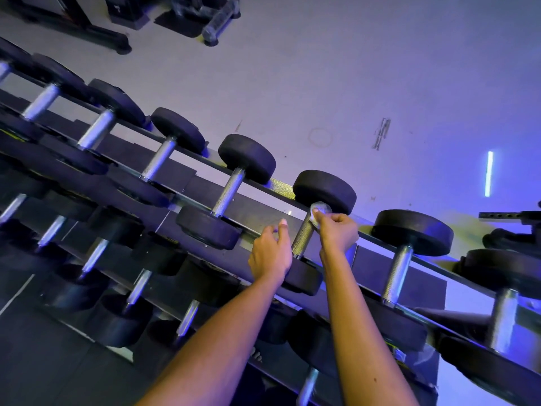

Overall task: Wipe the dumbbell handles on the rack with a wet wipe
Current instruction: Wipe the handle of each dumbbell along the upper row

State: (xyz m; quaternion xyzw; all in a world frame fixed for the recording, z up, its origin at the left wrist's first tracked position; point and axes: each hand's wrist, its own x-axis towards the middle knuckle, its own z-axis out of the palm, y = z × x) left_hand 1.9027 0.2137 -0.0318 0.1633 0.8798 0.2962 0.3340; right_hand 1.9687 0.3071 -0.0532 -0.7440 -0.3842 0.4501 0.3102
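Observation:
A tiered dark rack (263, 183) runs diagonally across the head view and carries several black-headed dumbbells with knurled metal handles. My right hand (336, 230) grips a crumpled white wet wipe (321, 208) against the far end of one handle (303, 234), just under that dumbbell's far head (324, 190). My left hand (270, 253) hovers at the left of the same handle with loosely bent fingers and holds nothing. The near head of this dumbbell is partly hidden behind my left wrist.
Neighbouring top-row dumbbells sit to the left (228, 189) and right (399, 273) of the one being wiped. Lower tiers hold more dumbbells (140, 285). Beyond the rack lies pale floor with black equipment feet (111, 39) and a loose dumbbell (219, 22).

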